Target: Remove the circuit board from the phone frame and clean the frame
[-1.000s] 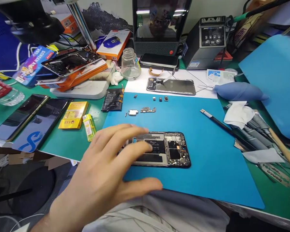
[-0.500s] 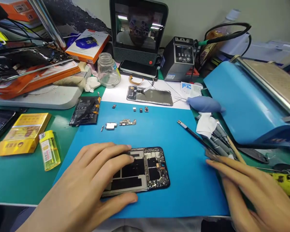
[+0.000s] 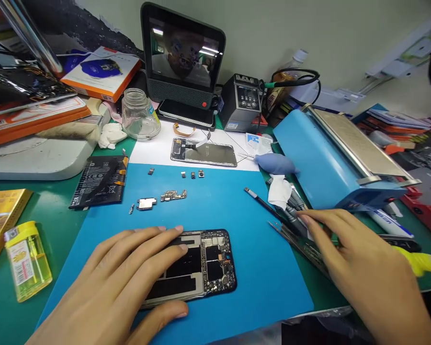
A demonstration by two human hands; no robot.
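My left hand (image 3: 125, 282) spans the opened phone body (image 3: 215, 261), fingers across its upper side and thumb along its near edge, holding it on the blue mat. The phone's bare circuit board shows at its right end; the hand hides the left end. My right hand (image 3: 359, 258) is among a bundle of slim tools at the mat's right edge. Its thumb and forefinger are pinched by a grey tool (image 3: 292, 213); what lies between them is unclear. Tweezers (image 3: 287, 235) lie beneath that hand, tips over the mat.
Small camera modules (image 3: 201, 174), a small circuit board (image 3: 174, 195) and a metal-covered part (image 3: 146, 204) lie on the mat. Left are a battery (image 3: 98, 181) and yellow lighter (image 3: 28, 261). Behind stand a glass jar (image 3: 140, 115), a detached screen (image 3: 215, 153) and a blue machine (image 3: 319, 153).
The view has turned to the right. My right hand has moved from the mat's edge up to the tools, and the tweezers now lie under it. My left hand stays on the phone.
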